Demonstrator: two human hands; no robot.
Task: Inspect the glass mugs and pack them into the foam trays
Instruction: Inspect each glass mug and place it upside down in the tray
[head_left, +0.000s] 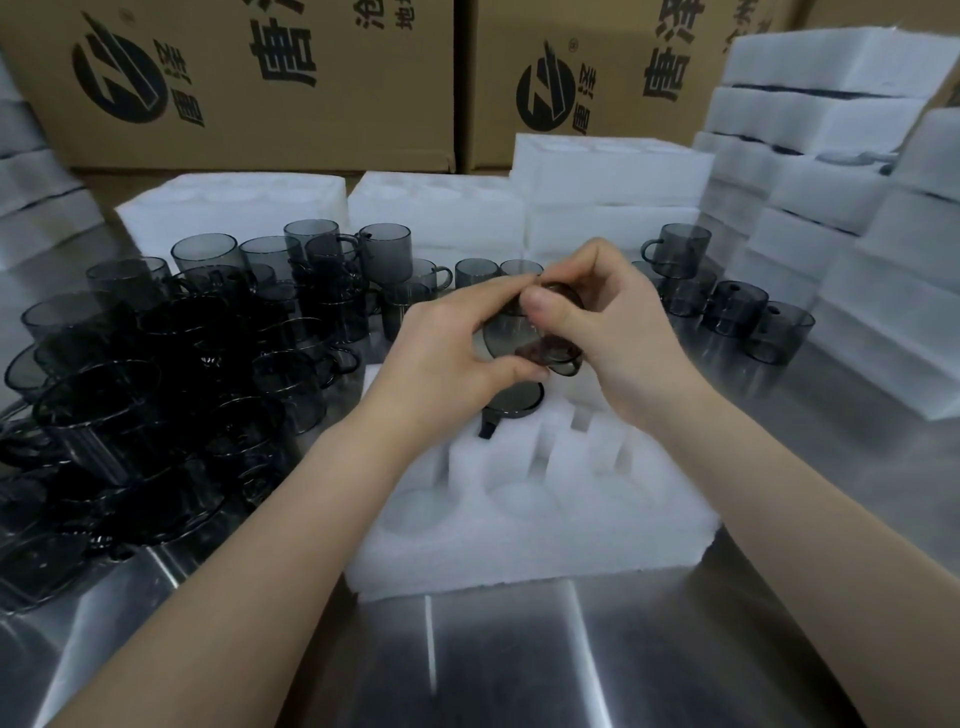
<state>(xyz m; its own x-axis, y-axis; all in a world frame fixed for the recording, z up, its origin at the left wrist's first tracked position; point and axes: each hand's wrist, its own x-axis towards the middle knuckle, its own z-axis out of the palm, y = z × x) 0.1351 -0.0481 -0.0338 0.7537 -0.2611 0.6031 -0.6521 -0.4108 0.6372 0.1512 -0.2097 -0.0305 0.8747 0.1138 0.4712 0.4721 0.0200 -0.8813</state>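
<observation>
Inspection step: mug (524, 332) is tipped on its side, gripped in both hands above the tray's (519, 525) far row. My left hand (457, 348) pinches the rim and my right hand (613, 332) is curled round the other side. Packed mug (511, 402) sits just below. Next, I'd say: line it up and seat it in the free pocket alongside. Loose mugs (156, 364) crowd the bench (519, 665) to the left.
</observation>
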